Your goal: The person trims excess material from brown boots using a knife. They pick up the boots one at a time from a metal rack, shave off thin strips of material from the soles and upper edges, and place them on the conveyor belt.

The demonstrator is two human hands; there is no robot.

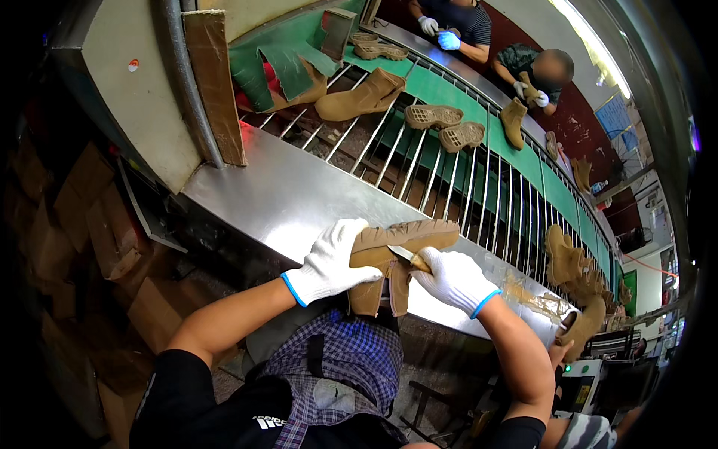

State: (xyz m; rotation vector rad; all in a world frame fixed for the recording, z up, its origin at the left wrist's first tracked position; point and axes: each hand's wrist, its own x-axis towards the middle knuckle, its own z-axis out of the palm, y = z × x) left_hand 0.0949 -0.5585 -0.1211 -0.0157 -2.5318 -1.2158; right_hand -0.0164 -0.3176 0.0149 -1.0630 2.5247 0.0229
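A tan ankle boot [419,233] lies on its side at the edge of the metal ledge, its brown sole away from me and its opened shaft hanging toward me. My left hand [333,262], in a white glove with a blue cuff, is closed around the heel end. In my right hand [456,280], gloved the same way, is a small knife [402,253] with a wooden handle. Its blade rests against the boot's side near the sole seam. The right palm's inside is hidden.
Beyond the steel ledge [277,191] runs a conveyor of metal rods [366,153]. On it are another tan boot [363,97], loose soles [434,116] and several boots at right [565,258]. Cardboard boxes [97,209] crowd the left. Two people work across the line.
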